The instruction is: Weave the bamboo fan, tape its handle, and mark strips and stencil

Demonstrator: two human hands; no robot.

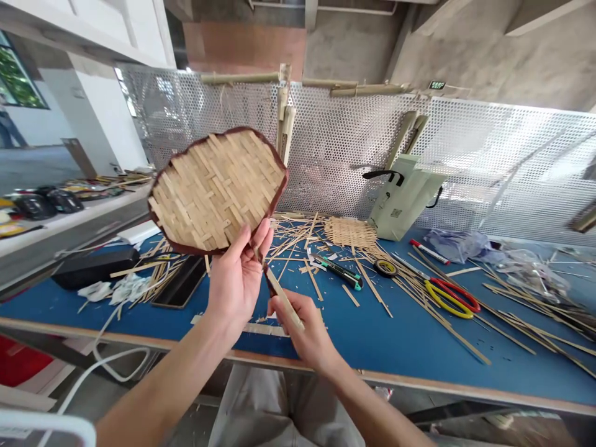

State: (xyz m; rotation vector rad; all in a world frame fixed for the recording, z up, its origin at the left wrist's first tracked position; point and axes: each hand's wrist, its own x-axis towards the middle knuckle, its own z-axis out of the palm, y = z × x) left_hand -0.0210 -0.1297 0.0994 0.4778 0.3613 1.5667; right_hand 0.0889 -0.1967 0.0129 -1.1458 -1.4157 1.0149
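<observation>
A woven bamboo hand fan [218, 189] with a dark reddish-brown edging is raised above the front of the bench, its face tilted toward me. My left hand [239, 273] pinches the fan where the woven face meets the handle, thumb on the near side. Lower down, my right hand [302, 320] has its fingers wrapped round the pale handle [282, 295], which slants down to the right. Some brown binding shows on the upper handle between my hands. Part of the grip is hidden behind my fingers.
Bamboo strips litter the blue bench [363, 338]. Beyond my hands lie a utility knife [338, 271], a tape roll [385, 267], a woven bamboo piece [350, 233] and red-and-yellow-handled pliers [451, 298]. A pale green bag [403, 198] stands behind; a black case [95, 268] sits left.
</observation>
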